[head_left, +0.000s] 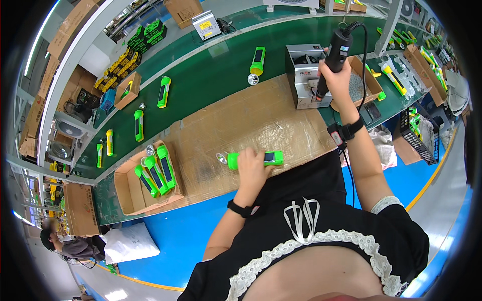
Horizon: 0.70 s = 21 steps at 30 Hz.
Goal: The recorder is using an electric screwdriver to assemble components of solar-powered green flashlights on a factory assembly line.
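Observation:
My left hand [251, 168] is closed round a green flashlight [273, 158] that lies on its side on a cardboard sheet [236, 118]. A dark panel shows on the flashlight, and a loose silver reflector head [221, 158] sits at its left end. My right hand [335, 80] grips a black electric screwdriver [338, 50], its cord running up and over to the right. The screwdriver's tip points down in front of a grey screw feeder [305, 75], beside the machine's front face. Whether the tip touches the feeder I cannot tell.
An open cardboard box [131, 198] at the left holds several green flashlights [155, 173]. More lie along the green bench [211, 83], one of them [257, 61] near the feeder. A carton of small parts [357, 88] stands right of the feeder. Far left, a person [75, 246] is visible.

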Motion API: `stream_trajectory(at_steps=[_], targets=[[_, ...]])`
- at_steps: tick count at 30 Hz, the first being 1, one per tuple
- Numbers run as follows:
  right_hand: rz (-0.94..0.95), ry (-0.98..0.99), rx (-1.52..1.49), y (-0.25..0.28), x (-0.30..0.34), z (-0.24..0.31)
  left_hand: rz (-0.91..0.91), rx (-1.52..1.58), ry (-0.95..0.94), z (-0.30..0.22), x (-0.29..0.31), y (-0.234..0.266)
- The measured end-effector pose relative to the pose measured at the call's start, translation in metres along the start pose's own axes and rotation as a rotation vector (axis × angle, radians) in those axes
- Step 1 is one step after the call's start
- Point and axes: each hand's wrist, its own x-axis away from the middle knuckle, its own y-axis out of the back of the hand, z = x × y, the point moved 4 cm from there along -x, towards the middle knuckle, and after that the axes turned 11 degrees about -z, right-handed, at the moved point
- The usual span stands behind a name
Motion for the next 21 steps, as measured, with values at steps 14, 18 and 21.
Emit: stream_trajectory(at_steps=[14, 18, 21], targets=[[-0.135, 0.163, -0.156, 0.010, 0.010, 0.014, -0.090, 0.049, -0.204, -0.030, -0.013, -0.044], [-0.128, 0.098, -0.034, 0.006, 0.006, -0.003, -0.091, 0.055, -0.191, -0.031, -0.013, -0.042], [-0.056, 0.053, 0.000, -0.001, -0.006, -0.003, -0.086, 0.060, -0.176, -0.032, -0.015, -0.043]])
